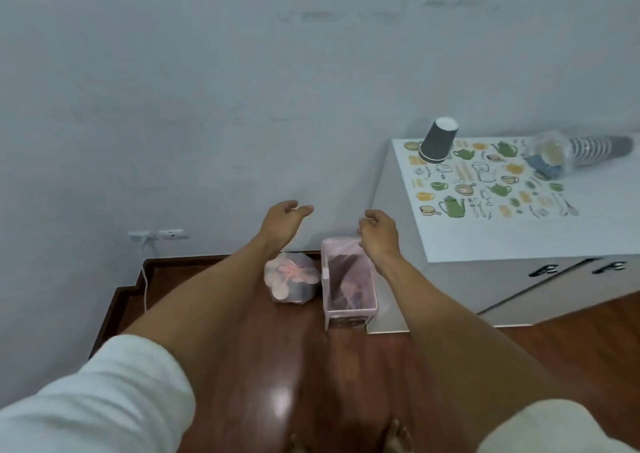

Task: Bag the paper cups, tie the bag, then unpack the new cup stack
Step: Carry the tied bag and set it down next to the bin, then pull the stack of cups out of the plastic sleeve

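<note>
Pale wall and dark wooden floor [242,366] filled the view. On the floor a tied bag [292,277] of cups sat just beside a pink-lined bin [349,281], probably set aside as finished. Both hands were empty: the left hand [284,218] loosely spread above the bag, the right hand [377,232] half curled over the bin. At two o'clock, well apart on the counter [519,241], lay the wrapped cup stack [581,153] by an upturned cup [439,140], likely awaiting unpacking.
</note>
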### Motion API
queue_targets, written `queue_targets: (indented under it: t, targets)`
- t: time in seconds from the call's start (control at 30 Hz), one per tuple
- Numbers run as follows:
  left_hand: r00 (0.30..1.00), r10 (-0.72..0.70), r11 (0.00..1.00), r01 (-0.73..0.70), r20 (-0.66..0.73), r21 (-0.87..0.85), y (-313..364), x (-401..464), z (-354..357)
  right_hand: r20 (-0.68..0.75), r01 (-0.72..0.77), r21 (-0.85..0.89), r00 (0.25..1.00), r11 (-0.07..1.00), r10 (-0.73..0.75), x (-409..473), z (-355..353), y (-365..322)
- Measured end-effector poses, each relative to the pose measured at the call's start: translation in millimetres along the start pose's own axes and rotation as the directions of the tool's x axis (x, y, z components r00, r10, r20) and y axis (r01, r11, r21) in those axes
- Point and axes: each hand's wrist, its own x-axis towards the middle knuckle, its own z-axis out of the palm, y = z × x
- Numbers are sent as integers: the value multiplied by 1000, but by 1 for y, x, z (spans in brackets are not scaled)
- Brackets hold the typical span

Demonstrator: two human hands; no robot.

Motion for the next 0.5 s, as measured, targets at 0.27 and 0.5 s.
queue_targets:
  t: [0.27, 0.5]
  targets:
    - [991, 102, 994, -104, 86, 29, 72, -20, 116, -67, 40, 71, 997, 997, -35, 13, -147, -18]
    - [987, 134, 991, -136, 91, 18, 120, -35, 246, -66, 89, 61, 994, 994, -85, 55, -293, -1]
